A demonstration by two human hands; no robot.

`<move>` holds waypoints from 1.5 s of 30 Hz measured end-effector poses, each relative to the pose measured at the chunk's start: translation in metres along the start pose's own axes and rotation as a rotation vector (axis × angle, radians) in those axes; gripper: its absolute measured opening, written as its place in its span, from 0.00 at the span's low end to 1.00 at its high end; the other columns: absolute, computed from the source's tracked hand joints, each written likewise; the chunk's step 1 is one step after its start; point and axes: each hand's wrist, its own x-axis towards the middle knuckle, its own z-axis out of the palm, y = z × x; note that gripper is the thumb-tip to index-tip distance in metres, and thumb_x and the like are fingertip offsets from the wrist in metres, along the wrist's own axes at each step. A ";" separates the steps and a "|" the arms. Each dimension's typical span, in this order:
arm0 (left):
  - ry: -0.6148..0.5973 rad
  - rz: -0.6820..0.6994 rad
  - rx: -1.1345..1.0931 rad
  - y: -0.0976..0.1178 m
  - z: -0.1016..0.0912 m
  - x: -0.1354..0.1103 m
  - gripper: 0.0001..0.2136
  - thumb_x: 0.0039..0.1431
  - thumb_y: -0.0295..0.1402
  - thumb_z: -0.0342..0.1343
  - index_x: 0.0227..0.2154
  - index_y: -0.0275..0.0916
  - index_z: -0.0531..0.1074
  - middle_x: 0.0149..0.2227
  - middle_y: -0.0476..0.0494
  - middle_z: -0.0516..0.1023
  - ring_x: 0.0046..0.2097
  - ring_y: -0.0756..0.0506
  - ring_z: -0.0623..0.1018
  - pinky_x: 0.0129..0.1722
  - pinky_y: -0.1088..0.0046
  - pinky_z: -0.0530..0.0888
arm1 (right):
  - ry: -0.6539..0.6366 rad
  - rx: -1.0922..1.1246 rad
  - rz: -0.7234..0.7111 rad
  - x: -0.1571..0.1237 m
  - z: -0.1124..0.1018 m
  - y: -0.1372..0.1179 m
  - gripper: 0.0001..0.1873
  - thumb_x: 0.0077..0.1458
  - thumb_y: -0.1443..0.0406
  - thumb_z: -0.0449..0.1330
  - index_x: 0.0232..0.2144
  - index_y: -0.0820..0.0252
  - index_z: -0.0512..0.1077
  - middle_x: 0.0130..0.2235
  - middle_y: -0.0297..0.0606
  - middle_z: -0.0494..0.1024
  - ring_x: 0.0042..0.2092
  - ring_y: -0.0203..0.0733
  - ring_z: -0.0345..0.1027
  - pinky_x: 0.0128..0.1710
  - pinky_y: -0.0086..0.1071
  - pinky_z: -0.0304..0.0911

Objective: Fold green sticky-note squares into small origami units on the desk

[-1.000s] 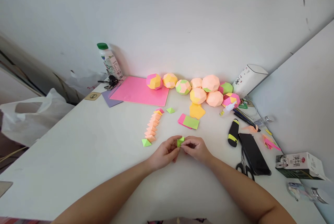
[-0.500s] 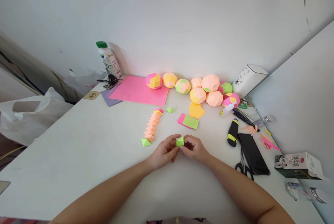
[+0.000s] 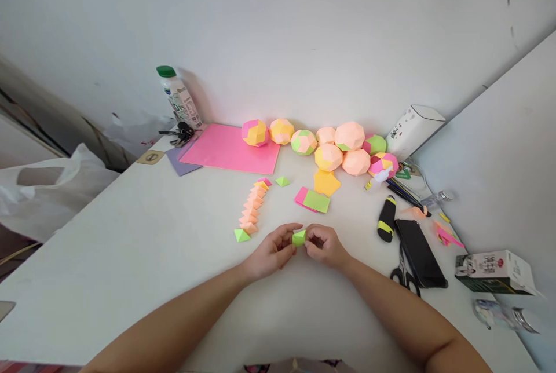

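Observation:
A small folded green paper piece [image 3: 299,237] is pinched between my left hand [image 3: 271,252] and my right hand [image 3: 326,245], just above the white table [image 3: 130,245]. Both hands have their fingers curled around it. To the left lies a row of several folded orange paper units [image 3: 252,211] with a green pyramid unit [image 3: 241,235] at its near end. Another green unit [image 3: 282,181] lies farther back. Flat pink and green paper squares [image 3: 313,200] and a yellow sheet [image 3: 326,182] lie beyond my hands.
Several paper polyhedron balls [image 3: 330,150] line the wall, beside a pink mat [image 3: 230,148], a bottle [image 3: 176,95] and keys [image 3: 180,132]. To the right lie a black-yellow cutter [image 3: 384,219], phone [image 3: 419,252], scissors [image 3: 403,275], pens [image 3: 406,192], a carton [image 3: 493,271]. A plastic bag [image 3: 47,187] sits left.
My fingers have turned the green piece slightly between both hands. The view has shifted a little; everything else on the table stays put.

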 end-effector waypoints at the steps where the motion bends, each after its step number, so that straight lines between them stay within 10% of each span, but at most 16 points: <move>1: 0.005 -0.006 -0.010 0.000 -0.001 0.000 0.19 0.55 0.35 0.52 0.50 0.41 0.61 0.25 0.56 0.57 0.22 0.55 0.63 0.19 0.78 0.62 | 0.003 0.031 0.005 0.000 0.000 0.001 0.06 0.45 0.70 0.55 0.20 0.60 0.61 0.25 0.33 0.66 0.22 0.31 0.57 0.20 0.27 0.55; 9: -0.002 -0.006 0.009 0.002 -0.004 0.001 0.18 0.60 0.42 0.46 0.50 0.38 0.62 0.19 0.58 0.59 0.18 0.55 0.60 0.19 0.79 0.59 | 0.017 0.006 -0.162 -0.001 0.000 0.008 0.16 0.49 0.71 0.56 0.42 0.56 0.65 0.40 0.39 0.67 0.26 0.31 0.63 0.25 0.29 0.62; 14: 0.038 -0.077 0.007 0.002 -0.002 0.002 0.22 0.60 0.46 0.45 0.51 0.37 0.59 0.14 0.60 0.59 0.15 0.55 0.58 0.17 0.79 0.57 | 0.021 -0.087 -0.272 0.001 -0.001 0.007 0.07 0.52 0.68 0.56 0.35 0.57 0.72 0.36 0.42 0.71 0.30 0.37 0.66 0.24 0.29 0.63; 23: 0.104 -0.010 -0.118 -0.002 0.000 0.006 0.14 0.57 0.45 0.49 0.33 0.37 0.63 0.17 0.55 0.66 0.17 0.53 0.66 0.19 0.77 0.65 | 0.068 0.049 0.051 -0.003 -0.001 0.007 0.11 0.54 0.60 0.57 0.31 0.61 0.74 0.26 0.35 0.72 0.22 0.33 0.64 0.21 0.28 0.64; 39: 0.206 -0.010 -0.180 -0.006 -0.002 0.009 0.16 0.55 0.47 0.52 0.25 0.40 0.58 0.16 0.55 0.68 0.17 0.51 0.69 0.17 0.76 0.66 | 0.085 0.158 0.184 -0.001 -0.001 0.004 0.13 0.52 0.57 0.59 0.28 0.62 0.68 0.23 0.31 0.70 0.19 0.31 0.63 0.19 0.27 0.61; 45: -0.016 0.124 0.164 0.000 0.000 0.002 0.24 0.60 0.47 0.43 0.13 0.38 0.60 0.16 0.49 0.64 0.19 0.52 0.64 0.22 0.74 0.63 | 0.119 0.157 0.164 0.000 -0.003 0.007 0.12 0.54 0.57 0.57 0.28 0.61 0.66 0.23 0.32 0.70 0.20 0.32 0.62 0.20 0.27 0.59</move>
